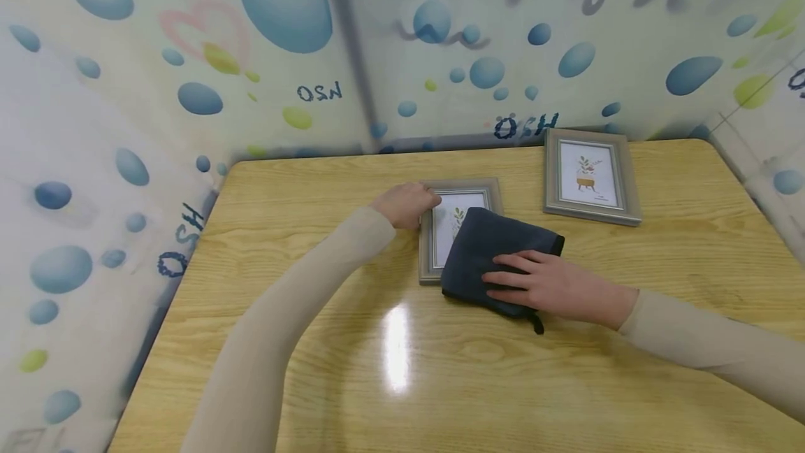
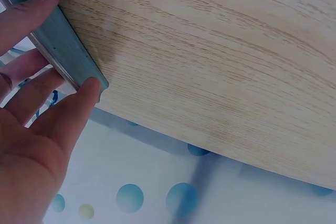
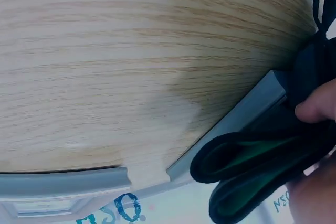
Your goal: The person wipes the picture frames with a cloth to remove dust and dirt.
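Observation:
A wood-toned picture frame (image 1: 430,257) with a plant print lies on the table, partly covered by a folded dark cloth (image 1: 481,247). At the frame's left side, my left hand (image 1: 405,205) grips the edge. The left wrist view shows the fingers and thumb about the frame's edge (image 2: 68,45). My right hand (image 1: 560,285) holds the cloth against the frame, its fingers spread over the top. In the right wrist view the thumb (image 3: 317,103) presses the cloth (image 3: 252,177), whose folds show green inside and which has a hanging loop.
A second picture frame (image 1: 591,212), with a potted-plant print, lies at the back right of the wooden table (image 1: 314,383). A wall covering (image 1: 377,54) with blue dots and lettering stands along the table's back and sides.

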Available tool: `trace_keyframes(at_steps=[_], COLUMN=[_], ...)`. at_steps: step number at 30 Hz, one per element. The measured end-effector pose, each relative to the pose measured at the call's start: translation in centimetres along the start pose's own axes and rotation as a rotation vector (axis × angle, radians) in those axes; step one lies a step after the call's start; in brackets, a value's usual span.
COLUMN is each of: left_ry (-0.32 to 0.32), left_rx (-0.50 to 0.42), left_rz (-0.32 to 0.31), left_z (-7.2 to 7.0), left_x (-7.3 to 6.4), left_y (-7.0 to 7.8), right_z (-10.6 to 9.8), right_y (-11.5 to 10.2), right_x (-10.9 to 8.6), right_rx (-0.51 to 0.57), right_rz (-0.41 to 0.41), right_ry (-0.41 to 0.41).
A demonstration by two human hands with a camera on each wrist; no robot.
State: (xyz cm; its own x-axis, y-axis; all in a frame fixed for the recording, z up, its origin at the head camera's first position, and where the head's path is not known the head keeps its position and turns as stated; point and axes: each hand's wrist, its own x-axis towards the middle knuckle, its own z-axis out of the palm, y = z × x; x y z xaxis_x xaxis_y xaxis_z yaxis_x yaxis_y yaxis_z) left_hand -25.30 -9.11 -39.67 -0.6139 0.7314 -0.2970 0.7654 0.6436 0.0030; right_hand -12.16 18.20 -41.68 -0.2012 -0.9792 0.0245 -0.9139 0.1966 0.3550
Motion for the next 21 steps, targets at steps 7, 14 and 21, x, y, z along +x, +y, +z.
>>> trace_keyframes(at_steps=[7,14,21], left_ry=[-0.028,-0.036,-0.045], left_rx=[0.016,0.025,0.031], left_rz=[-0.021,-0.021,-0.034], left_z=[-0.1,0.0,0.0], left_x=[0.1,0.2,0.2], left_y=[0.3,0.4,0.4], right_z=[-0.1,0.5,1.0], right_y=[-0.1,-0.6,-0.5], right_x=[2.1,6.4,6.0], right_rx=[-0.048,-0.076,0.019], right_rz=[-0.037,-0.078,-0.049], right_ry=[-0.043,0.018,0.071])
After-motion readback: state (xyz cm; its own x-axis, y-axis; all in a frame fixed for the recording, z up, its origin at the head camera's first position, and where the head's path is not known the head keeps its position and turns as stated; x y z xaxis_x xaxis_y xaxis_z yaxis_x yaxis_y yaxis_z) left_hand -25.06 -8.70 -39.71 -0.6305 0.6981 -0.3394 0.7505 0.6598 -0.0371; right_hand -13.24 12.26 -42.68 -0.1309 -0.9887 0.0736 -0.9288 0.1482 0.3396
